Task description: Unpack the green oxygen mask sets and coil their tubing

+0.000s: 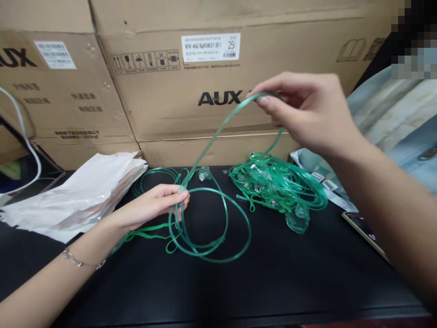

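Note:
A length of clear green tubing runs in an arc between my two hands. My left hand, low over the black table, pinches the tubing where several loops of it gather; the loops hang and spread to the right of the fingers. Raised in front of the large box, my right hand grips the same tubing between thumb and fingers, and a short end drops below it. Behind my left hand lies a small clear connector piece. A green elastic strap shows beneath my left wrist.
To the right lies a tangled heap of green tubing and clear masks. White plastic packets are stacked at left. Cardboard boxes wall off the back of the black table. A phone rests at the right, near pale blue fabric.

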`<state>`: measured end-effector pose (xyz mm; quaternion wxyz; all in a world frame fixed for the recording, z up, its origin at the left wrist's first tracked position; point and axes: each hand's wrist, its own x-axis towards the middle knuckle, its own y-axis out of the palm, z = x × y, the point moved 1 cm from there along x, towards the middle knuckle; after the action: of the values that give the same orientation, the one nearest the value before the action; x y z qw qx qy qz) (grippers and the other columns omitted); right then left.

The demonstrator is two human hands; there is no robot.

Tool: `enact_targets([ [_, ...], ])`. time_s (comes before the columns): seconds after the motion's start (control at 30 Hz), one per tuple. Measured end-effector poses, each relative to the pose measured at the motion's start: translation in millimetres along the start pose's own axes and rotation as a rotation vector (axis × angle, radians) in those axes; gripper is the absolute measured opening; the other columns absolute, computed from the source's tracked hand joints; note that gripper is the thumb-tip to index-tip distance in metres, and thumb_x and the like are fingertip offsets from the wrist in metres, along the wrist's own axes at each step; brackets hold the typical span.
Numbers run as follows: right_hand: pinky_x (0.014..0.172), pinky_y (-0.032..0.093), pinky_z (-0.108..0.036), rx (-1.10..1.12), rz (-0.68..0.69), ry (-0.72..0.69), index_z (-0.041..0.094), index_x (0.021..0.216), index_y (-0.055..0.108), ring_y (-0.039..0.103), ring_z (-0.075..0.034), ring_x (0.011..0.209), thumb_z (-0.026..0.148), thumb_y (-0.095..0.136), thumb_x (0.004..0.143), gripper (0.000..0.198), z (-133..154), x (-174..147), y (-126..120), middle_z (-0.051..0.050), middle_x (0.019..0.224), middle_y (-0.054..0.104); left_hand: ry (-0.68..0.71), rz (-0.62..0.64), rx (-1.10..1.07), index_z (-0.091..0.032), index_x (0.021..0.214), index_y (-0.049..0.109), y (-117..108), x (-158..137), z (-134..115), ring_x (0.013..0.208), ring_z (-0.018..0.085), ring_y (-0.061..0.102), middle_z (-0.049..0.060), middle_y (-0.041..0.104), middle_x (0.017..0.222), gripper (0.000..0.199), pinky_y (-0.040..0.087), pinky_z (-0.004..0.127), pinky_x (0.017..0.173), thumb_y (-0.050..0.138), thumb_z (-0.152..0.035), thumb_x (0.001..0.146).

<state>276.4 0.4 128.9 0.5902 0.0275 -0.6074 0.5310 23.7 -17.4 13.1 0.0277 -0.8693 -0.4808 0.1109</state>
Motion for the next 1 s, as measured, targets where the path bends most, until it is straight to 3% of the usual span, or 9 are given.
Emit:
enact_targets([
  [0.13, 0.045, 0.028, -0.013, 0.363, 0.145, 0.259, 0.011, 0.110, 0.056, 0.053, -0.002, 0.059, 0.031, 0.024, 0.092, 0.042, -1, 2, 22, 0.004, 0.069, 0.052, 0.106, 0.026, -0.168, -0.015, 0.074, 0.057, 5, 5, 1, 0.092, 0.018, 0.056, 0.005, 0.060, 0.092, 0.022, 0.046, 0.030, 0.082, 0.049, -0.033, 0.085],
  [0.23, 0.035, 0.026, -0.010, 0.532, 0.301, 0.485, 0.009, 0.106, 0.057, 0.044, -0.002, 0.045, 0.018, 0.038, 0.091, 0.025, -20, -17, 57, 0.004, 0.057, 0.044, 0.055, -0.029, -0.290, -0.013, 0.082, 0.053, 9, 11, 10, 0.083, 0.017, 0.060, 0.006, 0.060, 0.087, 0.014, 0.049, 0.032, 0.077, 0.051, -0.027, 0.084],
  [0.37, 0.037, 0.036, -0.015, 0.418, 0.551, 0.677, 0.005, 0.104, 0.056, 0.045, -0.005, 0.041, 0.009, 0.035, 0.089, 0.026, -41, -60, 96, 0.002, 0.057, 0.047, -0.132, -0.183, -0.314, -0.011, 0.103, 0.044, 18, 17, 24, 0.077, 0.015, 0.062, 0.008, 0.057, 0.093, 0.030, 0.050, 0.032, 0.075, 0.054, -0.005, 0.076],
  [0.47, 0.046, 0.044, -0.021, 0.008, 0.662, 0.509, 0.007, 0.118, 0.050, 0.054, -0.009, 0.046, 0.014, 0.035, 0.089, 0.034, -44, -80, 100, -0.007, 0.072, 0.061, -0.165, -0.218, -0.244, -0.012, 0.111, 0.040, 24, 19, 26, 0.075, 0.014, 0.060, 0.008, 0.052, 0.099, 0.042, 0.051, 0.033, 0.071, 0.053, 0.000, 0.073],
  [0.57, 0.061, 0.047, -0.026, -0.336, 0.571, 0.216, 0.012, 0.133, 0.038, 0.063, -0.018, 0.073, 0.014, 0.035, 0.089, 0.044, -40, -79, 82, -0.013, 0.092, 0.065, -0.144, -0.215, -0.168, -0.013, 0.121, 0.035, 24, 17, 24, 0.068, 0.011, 0.056, 0.006, 0.050, 0.096, 0.052, 0.051, 0.030, 0.060, 0.051, -0.002, 0.072],
  [0.63, 0.064, 0.047, -0.028, -0.449, 0.551, 0.129, 0.017, 0.134, 0.038, 0.063, -0.020, 0.080, 0.015, 0.034, 0.090, 0.045, -39, -72, 66, -0.012, 0.092, 0.067, -0.133, -0.205, -0.163, -0.014, 0.122, 0.035, 21, 16, 22, 0.064, 0.010, 0.053, 0.005, 0.050, 0.093, 0.053, 0.049, 0.027, 0.055, 0.051, -0.004, 0.072],
  [0.73, 0.059, 0.046, -0.027, -0.462, 0.706, 0.112, 0.021, 0.126, 0.050, 0.064, -0.019, 0.070, 0.014, 0.036, 0.089, 0.040, -42, -70, 52, -0.007, 0.080, 0.069, -0.097, -0.195, -0.195, -0.014, 0.113, 0.044, 17, 17, 22, 0.063, 0.008, 0.050, 0.002, 0.050, 0.089, 0.046, 0.047, 0.022, 0.053, 0.055, -0.005, 0.070],
  [0.87, 0.059, 0.048, -0.025, -0.404, 0.929, 0.187, 0.014, 0.124, 0.051, 0.065, -0.018, 0.069, 0.012, 0.038, 0.087, 0.040, -43, -97, 67, -0.011, 0.086, 0.068, -0.104, -0.233, -0.171, -0.011, 0.092, 0.052, 19, 26, 27, 0.071, 0.009, 0.053, 0.003, 0.052, 0.086, 0.023, 0.047, 0.020, 0.062, 0.055, -0.002, 0.071],
  [1.0, 0.068, 0.050, -0.030, -0.494, 0.916, 0.184, 0.002, 0.128, 0.044, 0.064, -0.023, 0.081, 0.019, 0.036, 0.089, 0.042, -27, -131, 94, -0.020, 0.101, 0.062, -0.171, -0.373, -0.166, -0.006, 0.121, 0.037, 27, 37, 35, 0.083, 0.012, 0.056, 0.014, 0.052, 0.108, 0.047, 0.047, 0.027, 0.078, 0.045, 0.001, 0.076],
])
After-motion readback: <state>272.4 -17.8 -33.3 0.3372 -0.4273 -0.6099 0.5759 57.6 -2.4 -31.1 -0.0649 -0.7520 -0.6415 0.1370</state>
